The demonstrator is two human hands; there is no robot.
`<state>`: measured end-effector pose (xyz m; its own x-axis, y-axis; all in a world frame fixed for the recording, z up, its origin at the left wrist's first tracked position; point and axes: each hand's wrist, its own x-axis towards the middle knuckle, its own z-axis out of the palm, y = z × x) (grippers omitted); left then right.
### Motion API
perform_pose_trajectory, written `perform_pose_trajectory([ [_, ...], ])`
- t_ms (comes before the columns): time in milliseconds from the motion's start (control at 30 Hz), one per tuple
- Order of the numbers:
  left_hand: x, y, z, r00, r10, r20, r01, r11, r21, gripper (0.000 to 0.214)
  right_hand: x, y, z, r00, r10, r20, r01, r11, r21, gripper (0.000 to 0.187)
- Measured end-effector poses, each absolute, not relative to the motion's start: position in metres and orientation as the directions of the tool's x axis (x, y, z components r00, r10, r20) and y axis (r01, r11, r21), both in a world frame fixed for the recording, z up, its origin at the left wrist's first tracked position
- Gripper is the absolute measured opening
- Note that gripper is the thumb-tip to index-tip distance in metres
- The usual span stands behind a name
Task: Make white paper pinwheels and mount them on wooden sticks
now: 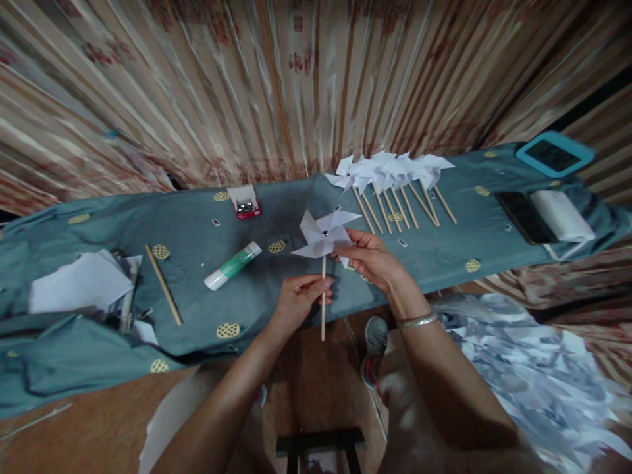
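Observation:
A white paper pinwheel (316,238) with a shiny round pin at its centre is held upright over the front edge of the table. My left hand (302,299) is closed around its thin wooden stick, below the blades. On the right side, my right hand (368,258) pinches one paper blade between thumb and fingers. Beyond it, a row of several finished-looking pinwheels (390,172) lies with overlapping blades, sticks toward me. A green and white glue stick (233,266) lies left of my hands, and a small red box of metal pins (245,204) stands open behind it.
A loose wooden stick (164,286) and a stack of white paper (81,283) lie on the left. At the right end are a blue-framed digital clock (555,153), a dark phone (526,217) and a white packet (563,216). White paper pieces (533,368) are heaped below the table.

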<state>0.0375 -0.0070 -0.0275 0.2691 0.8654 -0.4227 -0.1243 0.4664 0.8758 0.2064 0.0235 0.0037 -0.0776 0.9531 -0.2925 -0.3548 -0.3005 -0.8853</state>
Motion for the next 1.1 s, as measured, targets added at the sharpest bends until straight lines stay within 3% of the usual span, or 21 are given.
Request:
perform_pose_trajectory([
  [333, 0.036, -0.007, -0.024, 0.271, 0.859, -0.435, -0.137, 0.482, 0.866, 0.032, 0.212, 0.026, 0.006, -0.015, 0.956, -0.294, -0.33, -0.282, -0.901, 0.031],
  [600, 0.036, -0.007, -0.029, 0.297, 0.848, -0.44, -0.112, 0.488, 0.866, 0.032, 0.221, 0.033, 0.008, 0.072, 0.965, -0.252, -0.403, -0.203, -0.892, 0.038],
  [1100, 0.038, -0.009, -0.026, 0.357, 0.824, -0.441, -0.003, 0.473, 0.881, 0.018, 0.227, 0.037, 0.005, 0.164, 0.954, -0.251, -0.318, -0.19, -0.929, 0.034],
])
